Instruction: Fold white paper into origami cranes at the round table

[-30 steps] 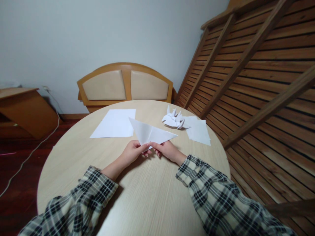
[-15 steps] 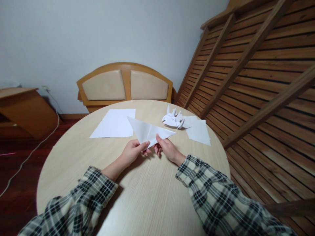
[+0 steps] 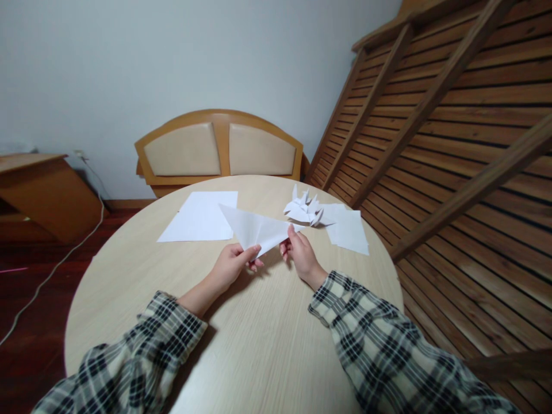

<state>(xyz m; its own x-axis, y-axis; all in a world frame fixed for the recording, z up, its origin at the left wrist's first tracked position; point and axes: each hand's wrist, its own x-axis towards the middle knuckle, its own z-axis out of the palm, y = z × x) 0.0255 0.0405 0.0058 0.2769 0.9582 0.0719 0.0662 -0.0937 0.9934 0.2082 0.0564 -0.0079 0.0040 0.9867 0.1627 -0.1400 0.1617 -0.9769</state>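
A white sheet of paper folded into a triangle [image 3: 257, 227] is held up above the table, with a crease down its middle. My left hand [image 3: 233, 264] pinches its lower point, thumb on the near face and fingers behind. Along the right slanting edge, close to the right corner, my right hand [image 3: 299, 253] grips the paper between thumb and fingers. The left corner of the triangle overlaps the view of a stack of white paper [image 3: 198, 215]. Beyond my right hand lies a cluster of folded white paper figures [image 3: 304, 208].
The round wooden table [image 3: 259, 345] carries more white sheets [image 3: 348, 230] at the right. Behind it stands a padded headboard [image 3: 222, 144]. A slatted wooden frame [image 3: 452, 126] leans at the right. On the floor at left runs a white cable [image 3: 56, 267], beside a wooden cabinet [image 3: 52, 195].
My right hand has slid right and slightly up along the paper's edge toward its right corner. The triangle has shifted slightly left. My left hand stays nearly still, holding the lower point.
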